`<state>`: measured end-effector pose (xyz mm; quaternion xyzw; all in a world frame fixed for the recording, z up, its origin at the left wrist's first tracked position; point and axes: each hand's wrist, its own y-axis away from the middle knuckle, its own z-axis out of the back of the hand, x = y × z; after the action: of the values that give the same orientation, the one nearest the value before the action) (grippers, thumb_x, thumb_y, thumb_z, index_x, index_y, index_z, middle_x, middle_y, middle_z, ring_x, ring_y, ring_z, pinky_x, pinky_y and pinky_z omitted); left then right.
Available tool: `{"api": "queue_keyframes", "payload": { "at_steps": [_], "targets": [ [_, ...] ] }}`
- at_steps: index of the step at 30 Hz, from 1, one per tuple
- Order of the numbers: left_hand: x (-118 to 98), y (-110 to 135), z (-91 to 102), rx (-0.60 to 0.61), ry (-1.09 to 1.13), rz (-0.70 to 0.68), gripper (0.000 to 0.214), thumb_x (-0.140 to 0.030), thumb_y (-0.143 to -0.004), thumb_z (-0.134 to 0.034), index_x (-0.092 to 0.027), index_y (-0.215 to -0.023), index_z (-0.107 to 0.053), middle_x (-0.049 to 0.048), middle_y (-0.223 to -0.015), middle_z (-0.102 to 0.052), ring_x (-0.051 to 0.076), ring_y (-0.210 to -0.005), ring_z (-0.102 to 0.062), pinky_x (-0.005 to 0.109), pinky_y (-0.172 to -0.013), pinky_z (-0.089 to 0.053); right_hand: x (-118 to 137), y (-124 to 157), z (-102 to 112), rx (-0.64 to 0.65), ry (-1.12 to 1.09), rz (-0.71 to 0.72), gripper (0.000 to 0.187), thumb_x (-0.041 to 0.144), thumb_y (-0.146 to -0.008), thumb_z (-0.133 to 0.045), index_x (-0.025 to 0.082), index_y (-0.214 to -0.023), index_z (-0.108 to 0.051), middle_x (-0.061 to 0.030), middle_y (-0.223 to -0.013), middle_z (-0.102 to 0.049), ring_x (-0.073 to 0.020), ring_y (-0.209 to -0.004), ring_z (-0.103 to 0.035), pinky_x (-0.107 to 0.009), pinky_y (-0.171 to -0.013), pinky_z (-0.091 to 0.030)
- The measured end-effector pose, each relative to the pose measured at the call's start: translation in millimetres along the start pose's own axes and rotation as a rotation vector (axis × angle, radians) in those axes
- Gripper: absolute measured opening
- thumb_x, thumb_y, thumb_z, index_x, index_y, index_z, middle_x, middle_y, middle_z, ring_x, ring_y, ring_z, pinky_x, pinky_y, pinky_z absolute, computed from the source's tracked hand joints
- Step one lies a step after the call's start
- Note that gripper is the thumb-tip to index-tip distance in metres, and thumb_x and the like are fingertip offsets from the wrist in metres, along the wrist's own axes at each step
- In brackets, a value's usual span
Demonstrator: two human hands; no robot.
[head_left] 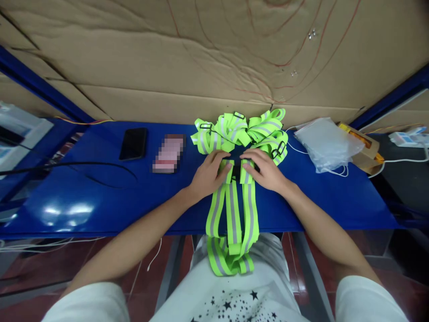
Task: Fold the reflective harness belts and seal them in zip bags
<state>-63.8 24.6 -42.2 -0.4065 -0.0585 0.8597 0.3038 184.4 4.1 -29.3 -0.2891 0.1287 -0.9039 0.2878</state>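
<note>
Neon yellow-green reflective straps [234, 210] with grey stripes lie on the blue table [100, 201] and hang over its front edge into my lap. A bunched pile of the same straps [241, 129] with black buckles sits just beyond my hands. My left hand [209, 172] and my right hand [263, 167] press down side by side on the straps, fingers curled onto them around a black buckle [236, 171] between the two hands.
A black phone [133, 143] and a blurred pink item [168, 153] lie left of the straps. A clear plastic bag [326, 143] and a brown box [363, 145] sit at the right. A black cable [67, 164] crosses the left side. Cardboard [201, 58] rises behind the table.
</note>
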Motion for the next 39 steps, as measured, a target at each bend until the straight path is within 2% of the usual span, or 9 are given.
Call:
{"api": "queue_keyframes", "payload": {
  "at_steps": [3, 6, 10, 13, 17, 22, 27, 32, 39],
  "targets": [
    [3, 0, 10.1, 0.232, 0.006, -0.153, 0.058, -0.044, -0.093, -0.070, -0.025, -0.145, -0.053, 0.0164, -0.157, -0.045, 0.035, -0.151, -0.038, 0.052, -0.124, -0.032, -2, 4, -1, 0.221, 0.036, 0.069, 0.063, 0.056, -0.095, -0.068, 0.024, -0.147, -0.054, -0.0160, -0.154, -0.054, -0.0345, -0.143, -0.052, -0.054, -0.116, -0.043],
    [9, -1, 17.0, 0.382, 0.043, -0.186, 0.070, -0.036, -0.082, -0.081, -0.028, -0.146, -0.053, 0.0153, -0.161, -0.040, 0.038, -0.153, -0.035, 0.056, -0.126, -0.031, -4, 5, -2, 0.255, -0.007, 0.053, 0.073, 0.052, -0.094, -0.071, 0.023, -0.155, -0.045, -0.0166, -0.159, -0.049, -0.0364, -0.147, -0.048, -0.055, -0.115, -0.044],
    [10, -5, 16.7, 0.232, 0.186, -0.085, 0.050, -0.032, -0.094, -0.067, -0.024, -0.142, -0.055, 0.0118, -0.137, -0.062, 0.028, -0.129, -0.060, 0.041, -0.110, -0.048, -2, 0, -2, 0.114, -0.192, -0.153, 0.051, 0.058, -0.099, -0.060, 0.024, -0.138, -0.060, -0.0096, -0.128, -0.073, -0.0284, -0.104, -0.072, -0.043, -0.090, -0.059],
    [7, -6, 12.7, 0.083, 0.292, 0.073, 0.050, -0.043, -0.096, -0.067, -0.024, -0.141, -0.054, 0.0098, -0.129, -0.067, 0.026, -0.118, -0.066, 0.030, -0.088, -0.054, -3, -2, -6, -0.010, -0.205, -0.353, 0.053, 0.065, -0.100, -0.053, 0.022, -0.130, -0.062, -0.0085, -0.109, -0.076, -0.0241, -0.080, -0.070, -0.039, -0.074, -0.058],
    [8, -5, 7.1, -0.006, 0.108, 0.080, 0.035, -0.042, -0.104, -0.052, -0.020, -0.129, -0.062, 0.0135, -0.131, -0.063, 0.027, -0.119, -0.064, 0.036, -0.095, -0.054, -7, -2, -11, -0.149, -0.092, -0.190, 0.049, 0.054, -0.105, -0.051, 0.019, -0.138, -0.057, -0.0147, -0.132, -0.067, -0.0273, -0.118, -0.066, -0.043, -0.103, -0.053],
    [11, -2, 6.3, 0.138, -0.109, -0.098, 0.041, -0.044, -0.096, -0.066, -0.019, -0.129, -0.065, 0.0170, -0.147, -0.053, 0.036, -0.140, -0.051, 0.054, -0.119, -0.042, -8, 2, -11, 0.094, 0.104, 0.047, 0.058, 0.056, -0.100, -0.060, 0.021, -0.146, -0.056, -0.0152, -0.150, -0.057, -0.0336, -0.139, -0.051, -0.050, -0.113, -0.041],
    [11, 0, 6.8, 0.144, -0.124, -0.110, 0.034, -0.037, -0.095, -0.067, -0.017, -0.123, -0.067, 0.0172, -0.142, -0.054, 0.034, -0.138, -0.053, 0.052, -0.118, -0.045, -5, 4, -16, 0.126, 0.206, 0.035, 0.056, 0.050, -0.100, -0.063, 0.022, -0.148, -0.053, -0.0160, -0.152, -0.054, -0.0356, -0.142, -0.047, -0.049, -0.112, -0.036],
    [-1, 4, 0.9, 0.097, -0.055, -0.162, 0.027, -0.029, -0.087, -0.072, -0.020, -0.110, -0.062, 0.0130, -0.134, -0.059, 0.029, -0.129, -0.057, 0.048, -0.111, -0.049, 11, 1, -19, 0.112, 0.269, 0.044, 0.074, 0.038, -0.094, -0.072, 0.016, -0.157, -0.039, -0.0182, -0.154, -0.052, -0.0349, -0.143, -0.047, -0.048, -0.113, -0.031],
    [-38, 8, 13.3, 0.030, -0.092, -0.174, 0.025, -0.023, -0.083, -0.071, -0.022, -0.102, -0.055, 0.0081, -0.123, -0.064, 0.025, -0.116, -0.065, 0.037, -0.096, -0.055, 46, -5, 4, 0.076, 0.517, 0.010, 0.035, 0.017, -0.087, -0.065, 0.011, -0.122, -0.063, -0.0178, -0.113, -0.064, -0.0365, -0.108, -0.057, -0.047, -0.099, -0.038]
  ]
}}
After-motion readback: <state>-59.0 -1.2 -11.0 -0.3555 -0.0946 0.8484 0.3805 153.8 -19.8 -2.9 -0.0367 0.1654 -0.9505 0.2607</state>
